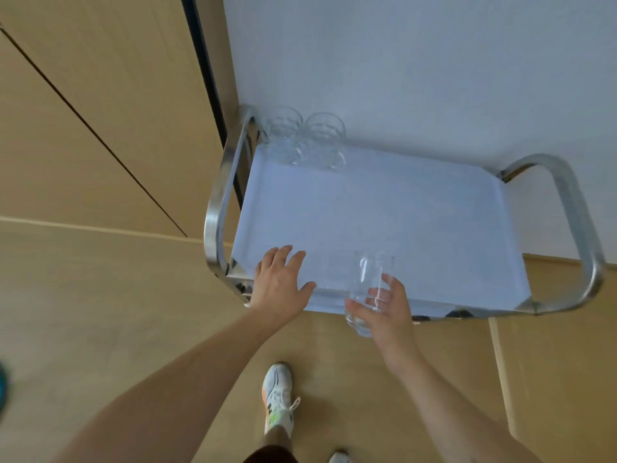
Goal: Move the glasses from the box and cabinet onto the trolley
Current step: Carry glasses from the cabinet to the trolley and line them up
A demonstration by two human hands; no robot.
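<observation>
Glass (369,289), clear, smooth, straight-walled, tilted, held at the near edge of the trolley (564,182) in the right hand (389,309), grip wrapped round its lower half. Base probably just outside the edge, hard to tell through the transparency. Left hand (280,282) flat, fingers spread, resting on the pale blue cloth (384,222). Two ribbed glasses (305,138) upright, side by side, at the far left corner. Brushed steel tube handles at both ends.

Two glasses (305,140) on clothed trolley (384,212).
</observation>
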